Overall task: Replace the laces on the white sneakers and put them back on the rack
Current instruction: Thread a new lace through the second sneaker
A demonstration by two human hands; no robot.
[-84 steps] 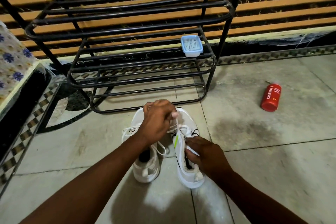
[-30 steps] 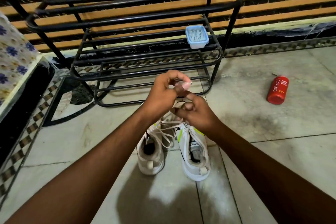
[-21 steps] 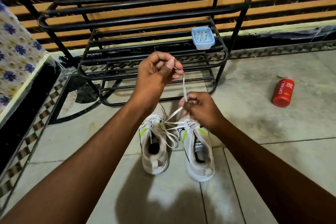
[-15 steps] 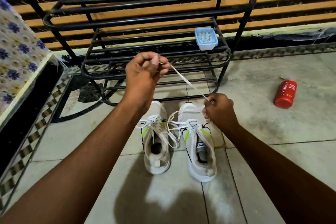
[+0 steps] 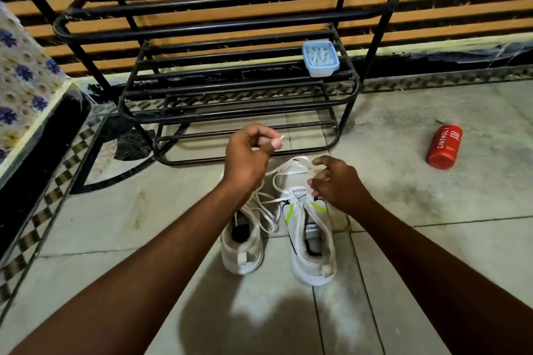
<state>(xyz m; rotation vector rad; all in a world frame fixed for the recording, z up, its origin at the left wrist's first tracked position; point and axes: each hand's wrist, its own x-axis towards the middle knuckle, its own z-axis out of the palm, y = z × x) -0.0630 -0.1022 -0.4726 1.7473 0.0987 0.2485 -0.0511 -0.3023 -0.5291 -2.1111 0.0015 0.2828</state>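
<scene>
Only partly laced, white cloth sneakers (image 5: 300, 268) wait at 6 o'clock of the black metal rack (image 5: 230, 117); left hand (image 5: 248, 158) pinches a thin white lace (image 5: 291, 171), right hand (image 5: 340, 184) loose.

Bare forearms show at 7 and 5 o'clock, unclothed to the frame's edge; left hand (image 5: 248, 160) and right hand (image 5: 339, 186) are bare.

— What's different on your feed?
— The lace (image 5: 288, 172) no longer runs taut between my hands. It droops in loose loops over the right sneaker (image 5: 313, 239).
— And the hands?
— My left hand (image 5: 249, 157) has dropped lower, still pinching the lace end. My right hand (image 5: 339, 183) has let go, its fingers (image 5: 320, 160) now spread above the toe.
</scene>
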